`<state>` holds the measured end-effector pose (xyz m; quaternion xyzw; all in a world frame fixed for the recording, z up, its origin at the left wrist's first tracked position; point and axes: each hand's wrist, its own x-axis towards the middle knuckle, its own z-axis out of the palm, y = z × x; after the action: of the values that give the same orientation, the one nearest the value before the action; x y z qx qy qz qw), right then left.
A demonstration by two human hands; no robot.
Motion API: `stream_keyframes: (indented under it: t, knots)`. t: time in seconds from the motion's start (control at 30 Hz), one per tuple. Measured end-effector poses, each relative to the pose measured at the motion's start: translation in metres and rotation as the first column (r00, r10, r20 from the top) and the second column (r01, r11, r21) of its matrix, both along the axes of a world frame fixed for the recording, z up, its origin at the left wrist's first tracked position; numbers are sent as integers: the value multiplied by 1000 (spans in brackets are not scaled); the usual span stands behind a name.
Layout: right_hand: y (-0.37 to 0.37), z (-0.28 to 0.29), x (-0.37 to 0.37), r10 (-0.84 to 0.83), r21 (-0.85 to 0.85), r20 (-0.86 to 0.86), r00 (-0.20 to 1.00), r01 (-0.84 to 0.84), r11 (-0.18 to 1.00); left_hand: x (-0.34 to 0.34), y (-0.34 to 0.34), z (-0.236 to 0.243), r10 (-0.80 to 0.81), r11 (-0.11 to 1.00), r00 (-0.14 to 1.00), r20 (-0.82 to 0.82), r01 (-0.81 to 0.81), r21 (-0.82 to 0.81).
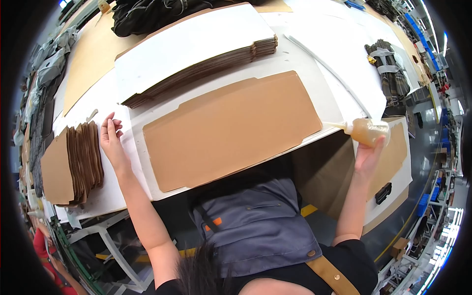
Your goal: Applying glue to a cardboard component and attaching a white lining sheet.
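My right hand point(368, 156) is wrapped round a clear squeeze bottle point(369, 132) of amber liquid. The bottle lies tilted nearly level, its pale nozzle pointing left at the right corner of a large brown sheet point(233, 130) with notched edges. Whether the tip touches the sheet I cannot tell. That sheet lies flat on a white board in front of me. My left hand point(112, 136) is raised with loosely bent fingers, somewhat apart, and nothing visible in them. It is beside a stack of smaller brown pieces point(73, 164) standing on edge at the left.
Behind the sheet sits a thick stack of white-topped brown sheets point(196, 51), with a black fabric bundle point(147, 17) beyond. A long pale strip point(327, 73) lies to the right. Farther right is a tied dark bundle point(388, 71). A black object point(383, 193) rests on a lower surface.
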<state>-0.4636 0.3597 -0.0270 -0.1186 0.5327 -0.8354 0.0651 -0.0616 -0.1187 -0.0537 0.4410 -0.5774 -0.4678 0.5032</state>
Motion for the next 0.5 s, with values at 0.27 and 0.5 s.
stream_keyframes:
  t: [0.27, 0.5]
  knots:
    - [-1, -13, 49, -284, 87, -366, 886, 336, 938, 0, -1, -2, 4, 1000, 1000, -3, -4, 1]
    - [-8, -21, 61, -276, 118, -479, 833, 372, 921, -1, 0, -1, 10, 1000, 1000, 14, -10, -7]
